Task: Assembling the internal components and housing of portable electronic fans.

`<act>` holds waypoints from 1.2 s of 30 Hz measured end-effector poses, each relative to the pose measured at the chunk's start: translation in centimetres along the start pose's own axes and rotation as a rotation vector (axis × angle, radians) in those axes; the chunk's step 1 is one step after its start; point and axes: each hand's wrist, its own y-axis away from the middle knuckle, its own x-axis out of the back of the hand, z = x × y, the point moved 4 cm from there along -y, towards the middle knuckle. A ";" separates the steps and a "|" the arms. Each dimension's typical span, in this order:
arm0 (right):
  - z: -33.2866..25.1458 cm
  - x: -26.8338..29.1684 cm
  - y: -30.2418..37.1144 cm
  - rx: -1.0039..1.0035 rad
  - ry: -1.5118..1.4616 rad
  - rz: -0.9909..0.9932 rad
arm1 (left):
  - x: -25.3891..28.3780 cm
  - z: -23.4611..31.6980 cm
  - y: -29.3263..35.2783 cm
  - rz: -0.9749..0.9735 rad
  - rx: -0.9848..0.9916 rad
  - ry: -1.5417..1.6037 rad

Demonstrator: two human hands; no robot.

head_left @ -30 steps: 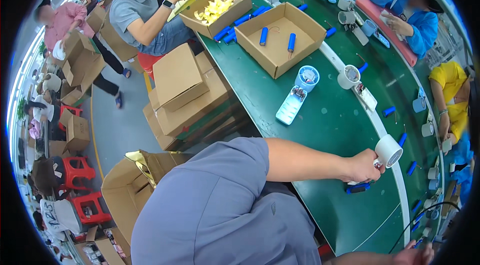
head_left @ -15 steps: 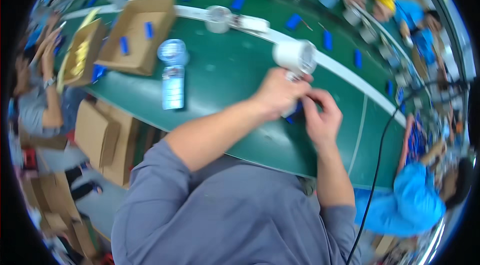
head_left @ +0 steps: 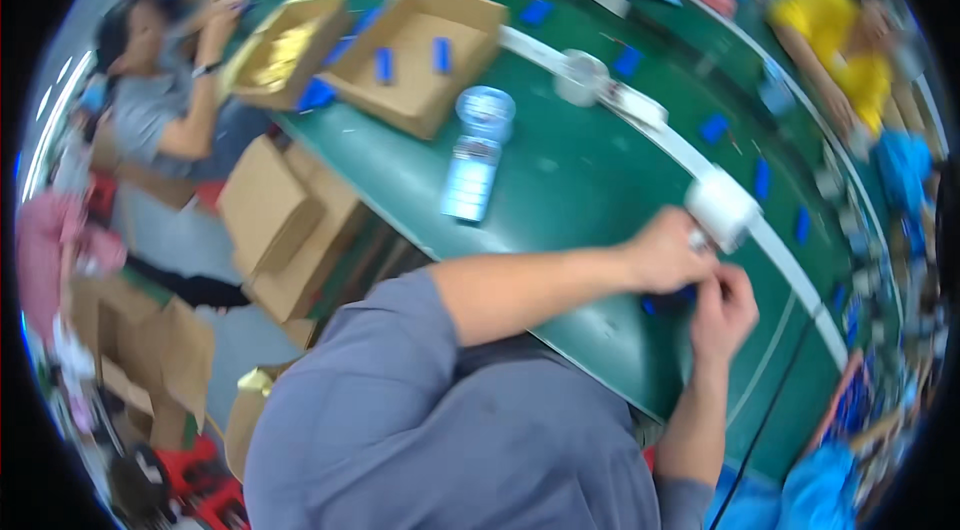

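My left hand is closed around the handle of a white handheld fan, whose round head points up and away from me. Close beside it, my right hand has thumb and fingers pinched together at the lower end of the handle; what they grip there is hidden. Under the hands lies a dark blue piece, mostly covered and blurred. On the green table to the left rests a light-blue fan-shaped item, with a round top and a straight lower part.
A shallow cardboard box holds blue cylinders; next to it stands a box of yellow pieces. Another white fan lies by the white rail. Blue cylinders with wires dot the belt beyond. Co-workers sit left and across; a black cable hangs at right.
The whole view has turned left, so the table and boxes appear farther right. Both hands remain together at the white handheld fan.
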 end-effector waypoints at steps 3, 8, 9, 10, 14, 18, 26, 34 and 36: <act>1.0 0.2 0.4 -0.047 -0.151 -0.020 | -0.4 0.6 0.2 -0.065 -0.018 0.019; 0.7 0.0 -0.4 -0.053 -0.235 -0.068 | 0.0 1.1 0.2 -0.020 0.018 0.021; 0.5 0.1 -0.5 -0.055 -0.233 -0.068 | 0.0 1.2 0.2 -0.029 0.048 0.051; 0.4 0.2 -0.4 -0.103 -0.247 -0.079 | -0.1 1.1 0.2 -0.044 0.080 0.085; 0.1 0.2 -0.7 -0.154 -0.181 -0.080 | 0.4 1.1 -0.2 -0.043 0.078 0.027; -0.9 -0.4 -1.2 -0.254 -0.046 -0.140 | 1.2 1.0 -0.2 -0.055 0.049 -0.076; -1.4 -0.4 0.0 -0.229 -0.390 -0.057 | 1.4 -0.3 -0.7 -0.069 0.309 0.609; -5.7 -0.5 2.4 -0.247 -0.511 -0.188 | 1.0 -0.2 -0.5 -0.028 0.295 0.555; -5.8 -0.7 2.1 -0.172 -0.440 -0.144 | 0.3 0.3 -0.2 -0.109 0.292 0.573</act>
